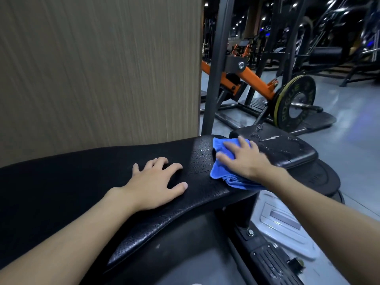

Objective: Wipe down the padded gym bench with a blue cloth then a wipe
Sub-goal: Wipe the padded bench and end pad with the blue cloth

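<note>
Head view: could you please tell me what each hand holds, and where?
Nothing gripped: right hand presses the middle of the crumpled blue cloth; left hand rests on the black padded bench.

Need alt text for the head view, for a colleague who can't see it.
The right hand presses a blue cloth onto the droplet-beaded black padded bench, while the left hand rests spread on it. An orange machine with a weight plate stands behind.

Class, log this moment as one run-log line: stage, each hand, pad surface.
stage: wiping | right hand: presses blue cloth on bench pad | left hand: rests on pad | surface: droplets beside cloth
</note>
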### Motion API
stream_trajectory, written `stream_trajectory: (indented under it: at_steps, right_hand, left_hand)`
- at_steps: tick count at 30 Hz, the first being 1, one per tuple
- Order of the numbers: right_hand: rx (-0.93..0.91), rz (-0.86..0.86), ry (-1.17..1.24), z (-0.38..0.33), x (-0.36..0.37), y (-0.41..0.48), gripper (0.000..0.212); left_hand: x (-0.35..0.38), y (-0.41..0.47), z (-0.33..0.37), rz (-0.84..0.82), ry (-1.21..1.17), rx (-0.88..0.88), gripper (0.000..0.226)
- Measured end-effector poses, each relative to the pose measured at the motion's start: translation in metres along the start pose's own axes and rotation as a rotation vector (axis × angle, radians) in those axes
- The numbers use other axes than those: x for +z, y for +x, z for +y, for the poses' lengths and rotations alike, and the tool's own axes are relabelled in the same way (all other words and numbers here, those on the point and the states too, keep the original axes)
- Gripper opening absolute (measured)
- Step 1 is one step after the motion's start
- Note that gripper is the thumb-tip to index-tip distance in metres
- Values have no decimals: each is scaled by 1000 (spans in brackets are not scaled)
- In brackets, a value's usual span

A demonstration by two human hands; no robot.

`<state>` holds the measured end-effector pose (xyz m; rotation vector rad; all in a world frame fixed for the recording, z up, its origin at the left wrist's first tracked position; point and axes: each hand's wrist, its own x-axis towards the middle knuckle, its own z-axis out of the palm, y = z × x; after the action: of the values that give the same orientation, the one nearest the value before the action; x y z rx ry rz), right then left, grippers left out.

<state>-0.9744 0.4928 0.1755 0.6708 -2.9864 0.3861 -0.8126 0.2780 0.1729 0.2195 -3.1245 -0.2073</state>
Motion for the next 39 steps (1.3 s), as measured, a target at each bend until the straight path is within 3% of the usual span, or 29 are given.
stream_trajectory:
  at_steps: [10,39]
  right_hand:
    - [-1,-47,-69,-30,12,-3,61]
    - [-497,-164,-70,-348,82,-53,66]
  left_hand:
    - [-10,-43,-45,48,-52,-34,61]
    - [-29,-250,-228,152,-55,-451,60]
